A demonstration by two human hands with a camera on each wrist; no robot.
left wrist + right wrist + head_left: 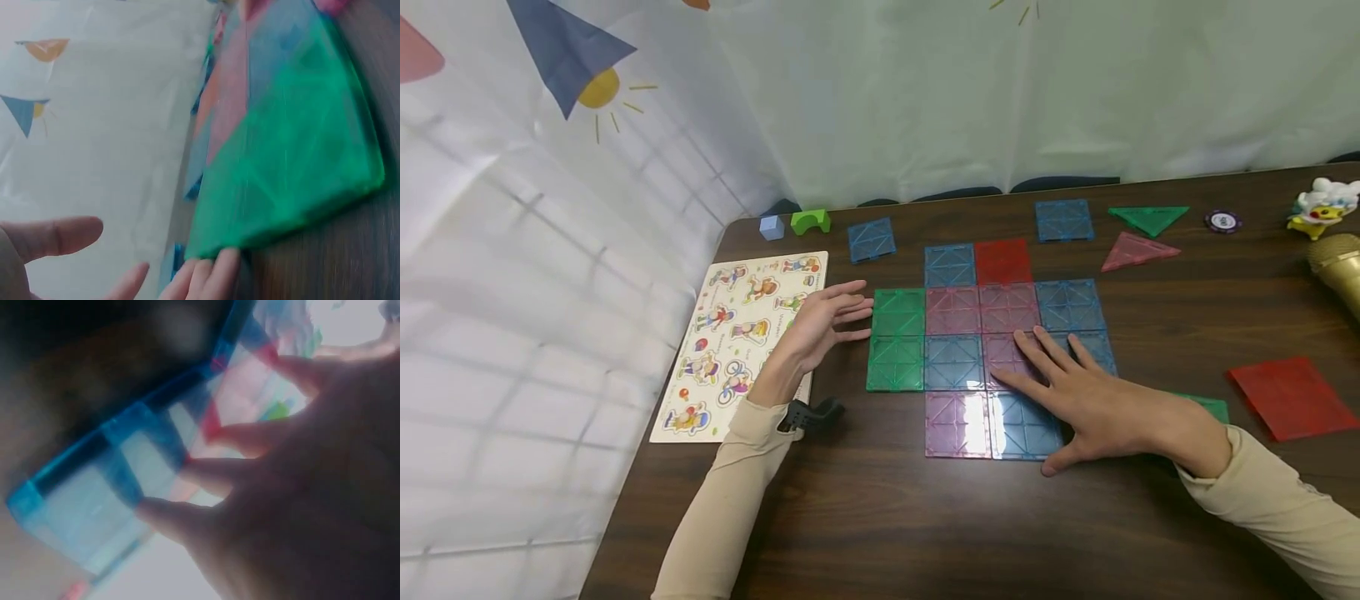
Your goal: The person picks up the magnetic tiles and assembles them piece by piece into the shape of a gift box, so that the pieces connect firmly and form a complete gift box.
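Observation:
Translucent magnetic tiles form a flat cross-like sheet on the table: two green tiles (pixel 897 362) at its left, pink tiles (pixel 953 310) and blue tiles (pixel 953 362) in the middle, one red tile (pixel 1003 262) along the far side. My right hand (pixel 1075 400) lies spread over the right part, fingertips on the pink and blue tiles, thumb by the near edge. In the right wrist view its straight fingers (pixel 231 440) reach across the tiles. My left hand (pixel 831 321) has its fingers extended at the green tiles' left edge; the left wrist view shows fingertips right at that green edge (pixel 294 156).
A picture puzzle board (pixel 737 333) lies under the left forearm. Loose tiles surround the sheet: blue squares (pixel 871 239), a green triangle (pixel 1150 219), a pink triangle (pixel 1138 252), a red square (pixel 1292 398). Blocks (pixel 810 221), a poker chip (pixel 1222 221), a figurine (pixel 1326 204) and a gold microphone (pixel 1337 258) stand farther out.

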